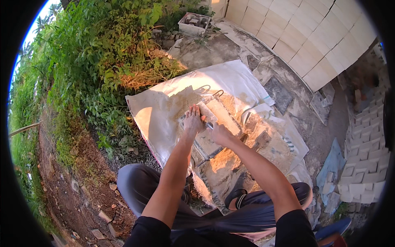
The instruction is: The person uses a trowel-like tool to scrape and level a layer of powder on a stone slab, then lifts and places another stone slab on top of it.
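A rectangular mould frame (207, 157) with dark edges and thin bent handles lies on a white woven sheet (152, 94), filled with pale sandy material (224, 114). My left hand (192, 120) presses down on the left part of the fill, fingers stretched out and together. Just right of it, my right hand (221, 133) is closed round the dark handle (210, 125) of a hand tool. The tool's working end is hidden near my left hand, so its kind cannot be made out. Loose sand (224, 164) lies around the frame.
Green plants (98, 61) crowd the left side. A white crate (194, 24) holding rubble stands at the back. Pale blocks (304, 37) form a wall at the far right, with stacked pieces (366, 156) nearer. A dark square slab (279, 94) lies beside the sheet.
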